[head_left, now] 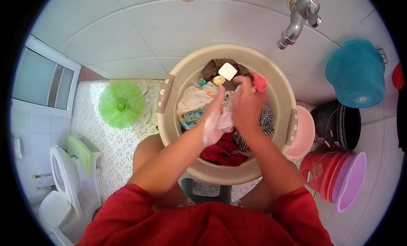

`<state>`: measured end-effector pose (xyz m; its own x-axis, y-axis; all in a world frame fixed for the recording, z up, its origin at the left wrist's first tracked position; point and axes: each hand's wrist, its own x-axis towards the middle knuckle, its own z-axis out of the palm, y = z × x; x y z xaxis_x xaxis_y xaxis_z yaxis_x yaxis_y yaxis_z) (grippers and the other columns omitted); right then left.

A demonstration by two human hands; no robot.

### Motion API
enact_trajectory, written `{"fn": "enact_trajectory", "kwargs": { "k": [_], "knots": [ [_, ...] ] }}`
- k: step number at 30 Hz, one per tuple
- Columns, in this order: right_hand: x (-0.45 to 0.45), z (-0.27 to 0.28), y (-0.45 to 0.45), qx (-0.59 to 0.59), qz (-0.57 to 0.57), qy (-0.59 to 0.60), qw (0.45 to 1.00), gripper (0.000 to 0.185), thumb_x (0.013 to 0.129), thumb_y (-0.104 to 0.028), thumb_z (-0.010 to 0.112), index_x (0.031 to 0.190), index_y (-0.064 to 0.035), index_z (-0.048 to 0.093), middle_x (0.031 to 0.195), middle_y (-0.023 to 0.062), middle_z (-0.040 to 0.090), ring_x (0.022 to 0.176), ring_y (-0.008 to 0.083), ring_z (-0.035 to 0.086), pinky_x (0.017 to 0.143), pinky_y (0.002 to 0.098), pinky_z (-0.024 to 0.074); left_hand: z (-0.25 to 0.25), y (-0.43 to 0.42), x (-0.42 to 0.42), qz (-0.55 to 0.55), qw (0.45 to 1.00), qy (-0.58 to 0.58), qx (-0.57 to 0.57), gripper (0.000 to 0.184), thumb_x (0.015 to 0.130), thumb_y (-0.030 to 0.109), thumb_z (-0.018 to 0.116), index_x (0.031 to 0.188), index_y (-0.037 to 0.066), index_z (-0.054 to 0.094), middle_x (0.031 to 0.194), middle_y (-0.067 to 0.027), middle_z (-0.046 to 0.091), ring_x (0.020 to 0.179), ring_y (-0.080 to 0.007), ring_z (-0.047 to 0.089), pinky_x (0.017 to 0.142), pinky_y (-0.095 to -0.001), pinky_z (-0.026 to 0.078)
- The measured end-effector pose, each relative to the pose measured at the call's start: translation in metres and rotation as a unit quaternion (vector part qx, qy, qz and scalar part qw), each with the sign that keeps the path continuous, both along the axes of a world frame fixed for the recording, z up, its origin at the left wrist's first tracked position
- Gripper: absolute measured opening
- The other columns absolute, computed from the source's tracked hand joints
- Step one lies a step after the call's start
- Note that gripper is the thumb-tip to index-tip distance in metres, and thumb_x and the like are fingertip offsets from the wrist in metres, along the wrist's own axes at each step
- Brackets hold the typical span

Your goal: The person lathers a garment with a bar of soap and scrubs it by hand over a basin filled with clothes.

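Note:
Both hands are over a large beige tub (pixel 174 131) full of clothes. My left hand (pixel 213 121), soapy at the wrist, is beside a pale, wet cloth (pixel 227 114) between the two hands. My right hand (pixel 248 104) is blurred on the other side of that cloth; whether its fingers grip it is not clear. A white garment with coloured prints (pixel 196 99) lies at the left, dark red cloth (pixel 224 150) at the bottom, and striped cloth (pixel 266 121) at the right. A white square piece (pixel 227 71) and a yellowish lump (pixel 218 80) rest on brown cloth (pixel 210 70).
A metal tap (pixel 294 27) juts from the wall at upper right. Right of the tub are a pink basin (pixel 303 133), a teal bucket (pixel 358 76), a black bucket (pixel 349 125) and stacked red and purple basins (pixel 352 182). A green fan-like object (pixel 122 105) and a toilet (pixel 63 169) are left.

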<state>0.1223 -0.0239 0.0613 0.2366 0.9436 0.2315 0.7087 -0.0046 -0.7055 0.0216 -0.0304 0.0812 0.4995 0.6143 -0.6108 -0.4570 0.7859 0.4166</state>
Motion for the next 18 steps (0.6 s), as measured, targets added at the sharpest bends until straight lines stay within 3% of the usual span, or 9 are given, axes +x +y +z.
{"fn": "enact_trajectory", "kwargs": {
  "k": [2, 5, 7, 8, 11, 13, 15, 17, 18],
  "knots": [
    [-0.024, 0.009, -0.024, -0.017, 0.058, -0.040, 0.997, 0.025, 0.076, -0.006, 0.047, 0.100, -0.0087, 0.051, 0.079, 0.0170, 0.059, 0.067, 0.0350, 0.058, 0.059, 0.0427, 0.0440, 0.000, 0.003, -0.009, 0.044, 0.997, -0.069, -0.016, 0.052, 0.085, 0.056, 0.036, 0.114, 0.014, 0.046, 0.107, -0.0078, 0.055, 0.095, -0.0214, 0.054, 0.083, -0.0355, 0.043],
    [-0.021, 0.002, -0.015, 0.006, 0.045, -0.012, 0.999, 0.025, 0.077, -0.006, 0.047, 0.101, -0.0089, 0.052, 0.076, 0.0173, 0.059, 0.066, 0.0362, 0.057, 0.059, 0.0423, 0.0440, -0.058, 0.018, -0.012, 0.031, 0.986, -0.162, -0.015, 0.048, 0.086, 0.056, 0.034, 0.109, 0.016, 0.046, 0.089, -0.0051, 0.058, 0.082, -0.0164, 0.056, 0.072, -0.0346, 0.047],
    [-0.013, -0.003, -0.005, 0.030, 0.028, 0.012, 0.999, 0.025, 0.078, -0.006, 0.046, 0.102, -0.0090, 0.052, 0.073, 0.0175, 0.059, 0.064, 0.0374, 0.057, 0.059, 0.0419, 0.0439, -0.074, 0.002, 0.003, -0.060, 0.968, -0.037, 0.239, 0.033, 0.089, 0.047, 0.036, 0.099, 0.019, 0.049, 0.080, -0.0005, 0.055, 0.070, -0.0151, 0.055, 0.057, -0.0326, 0.047],
    [-0.008, -0.004, 0.000, 0.041, 0.018, 0.025, 0.999, 0.025, 0.078, -0.006, 0.046, 0.102, -0.0091, 0.052, 0.072, 0.0177, 0.059, 0.064, 0.0380, 0.056, 0.059, 0.0417, 0.0439, -0.022, -0.006, 0.001, -0.034, 0.996, -0.084, 0.007, 0.022, 0.089, 0.040, 0.038, 0.091, 0.021, 0.049, 0.074, 0.0018, 0.052, 0.064, -0.0144, 0.052, 0.053, -0.0303, 0.044],
    [0.002, 0.010, 0.008, -0.010, -0.038, 0.048, 0.998, 0.028, 0.078, -0.010, 0.048, 0.106, -0.0059, 0.044, 0.069, 0.0186, 0.058, 0.064, 0.0363, 0.057, 0.061, 0.0418, 0.0446, -0.035, -0.005, -0.003, -0.059, 0.976, -0.210, 0.007, 0.025, 0.089, 0.037, 0.041, 0.096, 0.015, 0.051, 0.074, -0.0010, 0.055, 0.068, -0.0174, 0.056, 0.064, -0.0326, 0.048],
    [-0.024, 0.013, -0.014, -0.052, 0.013, -0.006, 0.999, 0.029, 0.080, -0.011, 0.049, 0.107, -0.0068, 0.042, 0.072, 0.0189, 0.058, 0.066, 0.0364, 0.057, 0.063, 0.0426, 0.0438, -0.024, 0.006, 0.003, 0.091, 0.992, -0.076, -0.050, 0.027, 0.088, 0.039, 0.041, 0.093, 0.015, 0.052, 0.073, -0.0015, 0.056, 0.067, -0.0176, 0.057, 0.063, -0.0335, 0.048],
    [-0.034, 0.018, -0.029, -0.096, 0.060, -0.057, 0.992, 0.029, 0.081, -0.012, 0.049, 0.109, -0.0076, 0.041, 0.074, 0.0192, 0.058, 0.068, 0.0366, 0.057, 0.065, 0.0434, 0.0431, -0.050, 0.014, -0.017, 0.028, 0.986, -0.163, -0.007, 0.036, 0.086, 0.046, 0.043, 0.099, 0.013, 0.051, 0.083, -0.0031, 0.058, 0.073, -0.0177, 0.057, 0.063, -0.0349, 0.047],
    [-0.033, 0.027, -0.034, -0.095, 0.084, 0.058, 0.990, 0.031, 0.082, -0.010, 0.048, 0.112, -0.0068, 0.039, 0.076, 0.0179, 0.059, 0.070, 0.0324, 0.058, 0.062, 0.0415, 0.0427, -0.044, 0.009, -0.013, 0.018, 0.987, -0.161, 0.022, 0.035, 0.085, 0.046, 0.044, 0.097, 0.013, 0.052, 0.081, -0.0033, 0.058, 0.073, -0.0174, 0.057, 0.063, -0.0338, 0.047],
    [-0.022, 0.017, -0.026, -0.095, 0.083, 0.058, 0.990, 0.031, 0.082, -0.010, 0.048, 0.112, -0.0068, 0.039, 0.076, 0.0179, 0.059, 0.070, 0.0324, 0.058, 0.062, 0.0415, 0.0427, -0.032, -0.002, 0.001, 0.050, 0.997, -0.059, 0.000, 0.033, 0.086, 0.045, 0.043, 0.092, 0.014, 0.053, 0.078, -0.0024, 0.058, 0.069, -0.0169, 0.057, 0.062, -0.0332, 0.047]
  ]
}}
